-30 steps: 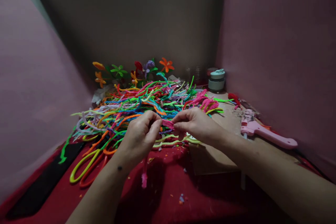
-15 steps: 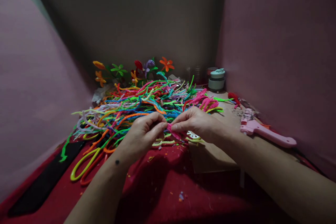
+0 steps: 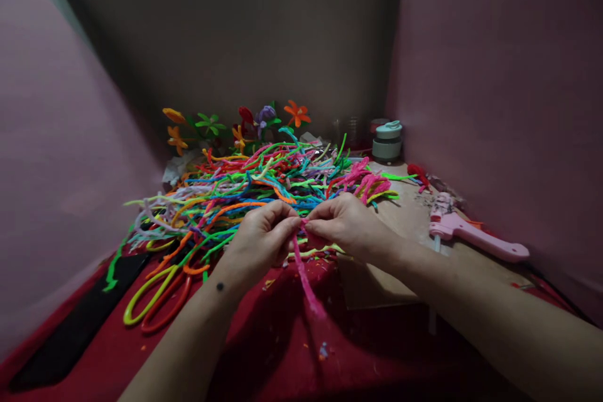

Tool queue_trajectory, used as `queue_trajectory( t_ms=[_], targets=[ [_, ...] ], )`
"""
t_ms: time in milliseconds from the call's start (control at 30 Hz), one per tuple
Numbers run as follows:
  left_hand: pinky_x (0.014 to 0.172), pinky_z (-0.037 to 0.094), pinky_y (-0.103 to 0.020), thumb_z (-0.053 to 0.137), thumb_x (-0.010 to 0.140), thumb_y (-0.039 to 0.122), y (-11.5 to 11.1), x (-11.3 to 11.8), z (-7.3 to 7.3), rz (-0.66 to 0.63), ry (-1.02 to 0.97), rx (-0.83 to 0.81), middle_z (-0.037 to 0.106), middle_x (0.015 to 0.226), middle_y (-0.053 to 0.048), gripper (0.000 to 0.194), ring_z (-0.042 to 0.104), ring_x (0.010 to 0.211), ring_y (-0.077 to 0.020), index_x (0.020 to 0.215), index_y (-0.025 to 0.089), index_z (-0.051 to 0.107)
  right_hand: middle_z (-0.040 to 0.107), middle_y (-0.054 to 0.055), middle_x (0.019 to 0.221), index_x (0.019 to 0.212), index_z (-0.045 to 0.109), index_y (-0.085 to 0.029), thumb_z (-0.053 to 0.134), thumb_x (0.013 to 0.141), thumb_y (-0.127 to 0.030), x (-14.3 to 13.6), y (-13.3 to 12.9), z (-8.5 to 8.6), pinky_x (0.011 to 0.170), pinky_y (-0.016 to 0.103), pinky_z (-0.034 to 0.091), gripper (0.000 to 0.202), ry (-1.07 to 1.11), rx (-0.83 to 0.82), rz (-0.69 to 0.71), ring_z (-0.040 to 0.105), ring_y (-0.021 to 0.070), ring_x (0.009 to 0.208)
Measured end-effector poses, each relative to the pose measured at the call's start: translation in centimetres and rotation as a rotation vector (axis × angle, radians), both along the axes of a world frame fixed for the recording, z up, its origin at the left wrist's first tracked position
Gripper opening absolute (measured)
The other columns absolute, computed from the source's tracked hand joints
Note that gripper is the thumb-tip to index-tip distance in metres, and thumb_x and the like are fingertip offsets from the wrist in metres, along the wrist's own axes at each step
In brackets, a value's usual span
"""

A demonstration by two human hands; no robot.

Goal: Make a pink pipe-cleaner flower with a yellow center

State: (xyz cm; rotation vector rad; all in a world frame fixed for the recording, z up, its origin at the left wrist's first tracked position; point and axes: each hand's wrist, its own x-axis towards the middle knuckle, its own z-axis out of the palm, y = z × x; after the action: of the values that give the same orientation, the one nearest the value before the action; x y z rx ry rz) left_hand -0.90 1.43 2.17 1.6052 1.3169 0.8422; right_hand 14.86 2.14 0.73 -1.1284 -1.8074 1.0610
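Pipe-cleaners (image 3: pixel 254 183) lie heaped beyond left hand (image 3: pixel 264 233) and right hand (image 3: pixel 348 225) — both pinching a pink strand (image 3: pixel 304 276) — glue gun (image 3: pixel 480 240) at right.

Left grip (image 3: pixel 264 231) and right grip (image 3: pixel 349 226) apparently pinch a pink strand (image 3: pixel 305 277)

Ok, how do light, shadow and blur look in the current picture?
Head view: dim overall, the back wall dark; head view: shadows fall on the red cloth below the left hand and right hand; head view: the pink strand's hanging tip looks blurred.
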Motion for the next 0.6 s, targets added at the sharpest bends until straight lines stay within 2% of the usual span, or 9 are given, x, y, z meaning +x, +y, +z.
queue_trajectory(
  t_ms=[100, 200, 267, 400, 533, 600],
  targets=[
    [0.034, 0.036, -0.017, 0.057, 0.074, 0.030, 0.0, 0.4, -0.4, 0.029, -0.091, -0.036, 0.055, 0.048, 0.005, 0.015, 0.046, 0.034, -0.0069, 0.072, 0.016, 0.050, 0.051, -0.002, 0.049, 0.056, 0.064, -0.012, 0.049, 0.071, -0.017, -0.2, -0.1, -0.6, 0.046, 0.020, 0.030, 0.022, -0.008, 0.067, -0.055, 0.039, 0.0063, 0.047],
    [0.044, 0.047, -0.023, 0.058, 0.073, 0.028, 0.0, 0.7, -0.5, 0.040, -0.165, -0.060, 0.061, 0.053, 0.002, 0.015, 0.057, 0.043, -0.0114, 0.073, 0.016, 0.050, 0.053, -0.002, 0.050, 0.058, 0.065, -0.012, 0.050, 0.073, -0.021, -0.5, -0.1, -1.0, 0.046, 0.021, 0.029, 0.023, 0.065, -0.013, -0.043, 0.038, 0.0065, 0.046],
    [0.048, 0.050, -0.024, 0.057, 0.073, 0.028, 0.0, 0.8, -0.5, 0.056, -0.178, -0.043, 0.061, 0.054, 0.002, 0.014, 0.059, 0.046, -0.0123, 0.072, 0.016, 0.051, 0.054, -0.001, 0.051, 0.059, 0.066, -0.011, 0.054, 0.071, -0.022, -0.6, -0.1, -1.1, 0.046, 0.021, 0.030, 0.020, 0.154, -0.098, -0.020, 0.039, 0.0065, 0.046],
    [0.052, 0.050, -0.025, 0.055, 0.074, 0.028, -0.1, 0.9, -0.8, 0.088, -0.071, 0.100, 0.061, 0.056, 0.002, 0.013, 0.060, 0.051, -0.0133, 0.070, 0.017, 0.051, 0.054, -0.002, 0.048, 0.065, 0.068, -0.010, 0.061, 0.065, -0.021, -0.6, 0.1, -1.4, 0.044, 0.021, 0.028, 0.013, 0.313, -0.279, 0.011, 0.039, 0.0060, 0.042],
    [0.047, 0.045, -0.022, 0.052, 0.077, 0.030, 0.1, 0.7, -1.3, 0.073, 0.099, 0.284, 0.057, 0.055, 0.003, 0.015, 0.054, 0.047, -0.0109, 0.069, 0.018, 0.051, 0.049, -0.004, 0.040, 0.056, 0.065, -0.011, 0.062, 0.065, -0.018, -0.3, 0.2, -1.4, 0.038, 0.021, 0.022, 0.011, 0.256, -0.339, 0.028, 0.034, 0.0044, 0.035],
    [0.041, 0.039, -0.019, 0.053, 0.076, 0.030, 0.2, 0.6, -1.2, 0.062, 0.133, 0.292, 0.054, 0.053, 0.004, 0.015, 0.049, 0.043, -0.0088, 0.067, 0.018, 0.051, 0.049, -0.004, 0.038, 0.050, 0.061, -0.012, 0.061, 0.065, -0.015, -0.3, 0.2, -1.2, 0.037, 0.020, 0.024, 0.016, 0.262, -0.359, 0.031, 0.035, 0.0044, 0.034]
  ],
)
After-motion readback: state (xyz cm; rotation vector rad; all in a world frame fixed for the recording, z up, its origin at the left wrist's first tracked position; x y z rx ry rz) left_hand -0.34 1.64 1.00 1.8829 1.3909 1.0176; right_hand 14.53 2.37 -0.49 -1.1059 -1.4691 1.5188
